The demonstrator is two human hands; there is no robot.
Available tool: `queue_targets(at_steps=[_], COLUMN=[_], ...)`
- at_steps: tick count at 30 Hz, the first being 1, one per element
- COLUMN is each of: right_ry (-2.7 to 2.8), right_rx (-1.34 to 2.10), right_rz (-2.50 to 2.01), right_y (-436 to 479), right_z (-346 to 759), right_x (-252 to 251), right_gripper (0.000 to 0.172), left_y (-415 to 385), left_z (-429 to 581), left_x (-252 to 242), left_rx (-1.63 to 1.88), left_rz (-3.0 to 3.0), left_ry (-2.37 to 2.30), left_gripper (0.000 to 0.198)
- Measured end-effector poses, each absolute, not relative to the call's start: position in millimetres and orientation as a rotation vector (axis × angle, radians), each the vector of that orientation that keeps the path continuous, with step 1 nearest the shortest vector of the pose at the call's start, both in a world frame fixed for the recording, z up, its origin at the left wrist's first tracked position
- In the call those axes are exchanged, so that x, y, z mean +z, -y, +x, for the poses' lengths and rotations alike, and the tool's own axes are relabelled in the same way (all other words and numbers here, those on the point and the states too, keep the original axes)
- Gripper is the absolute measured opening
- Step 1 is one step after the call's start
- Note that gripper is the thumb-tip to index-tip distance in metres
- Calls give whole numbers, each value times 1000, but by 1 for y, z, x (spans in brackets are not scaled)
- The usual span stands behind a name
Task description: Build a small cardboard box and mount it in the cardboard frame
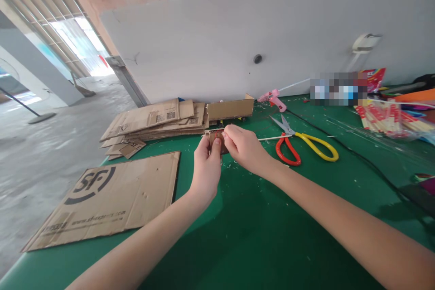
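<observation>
Over the middle of the table, my left hand (207, 165) is closed around a small brown cardboard piece (224, 146), its thumb pressed on the near face. My right hand (243, 148) is curled into a pinch at the piece's upper right edge, and its fingertips are mostly hidden. A bit of red shows on the cardboard between the two hands. From behind the right hand a thin pale stick (273, 138) reaches toward the scissors (288, 133), which lie spread with one red and one yellow handle. Whether the stick touches the cardboard is hidden.
Flattened cardboard (156, 120) is stacked at the back left, beside an open cardboard box (230, 109). A large printed cardboard sheet (136, 195) lies front left. Behind the scissors sits a pink glue gun (274, 99) with a black cord (343, 145). Bagged sticks (384, 120) lie right.
</observation>
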State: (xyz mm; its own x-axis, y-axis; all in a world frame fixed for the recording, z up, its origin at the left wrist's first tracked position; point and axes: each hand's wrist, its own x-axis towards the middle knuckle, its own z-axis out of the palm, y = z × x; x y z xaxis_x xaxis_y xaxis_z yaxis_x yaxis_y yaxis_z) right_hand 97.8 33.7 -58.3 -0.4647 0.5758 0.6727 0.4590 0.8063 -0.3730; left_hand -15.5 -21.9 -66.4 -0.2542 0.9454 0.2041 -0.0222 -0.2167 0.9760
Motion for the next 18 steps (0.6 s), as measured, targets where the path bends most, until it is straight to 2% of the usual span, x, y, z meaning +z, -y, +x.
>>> queue_targets(at_steps=[11,18], right_ry=[2252,2059], right_rx=[31,159], right_rz=[-846,-663], right_y=[-31,-35], right_z=[101,105], right_x=[-56,-58], right_gripper=[19,19], left_y=[21,21], left_z=[-15,-17], left_x=[-70,-49], left_rx=[1621,1434], left_rz=[1254,982], left_ry=[-1239,-1024], left_gripper=[17,16])
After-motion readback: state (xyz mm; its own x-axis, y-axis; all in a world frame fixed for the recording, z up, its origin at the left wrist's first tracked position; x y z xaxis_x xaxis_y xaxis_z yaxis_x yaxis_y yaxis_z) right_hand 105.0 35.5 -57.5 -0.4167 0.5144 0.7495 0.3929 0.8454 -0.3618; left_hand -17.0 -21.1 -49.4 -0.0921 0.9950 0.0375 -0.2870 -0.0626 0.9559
